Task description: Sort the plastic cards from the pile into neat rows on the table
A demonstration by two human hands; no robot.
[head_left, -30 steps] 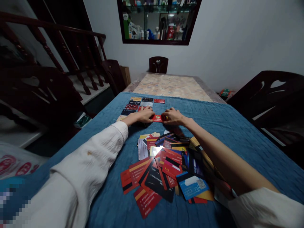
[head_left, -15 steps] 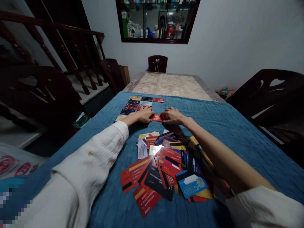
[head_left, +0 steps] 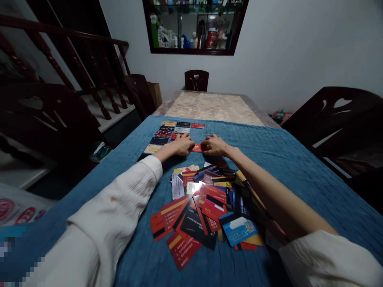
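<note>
A red card (head_left: 196,148) lies flat on the blue cloth, with a hand at each of its short ends. My left hand (head_left: 182,145) has its fingers closed on the card's left end. At the right end, my right hand (head_left: 214,146) grips the same card with bent fingers. Rows of cards (head_left: 174,129) are laid out beyond and to the left of my left hand, which covers part of them. Nearer to me spreads a loose, overlapping pile of cards (head_left: 206,203), red, black, blue and yellow. My right forearm hides the pile's right side.
The blue cloth (head_left: 245,147) covers the near part of a table (head_left: 212,104). Dark wooden chairs stand at the left, the right (head_left: 335,115) and the far end (head_left: 196,79). A stair railing (head_left: 74,36) runs along the left. A glass cabinet (head_left: 191,51) is set in the wall.
The view has shifted slightly, so everything sits a little further left. Both hands stay at the ends of the red card, which has hardly moved on the cloth.
</note>
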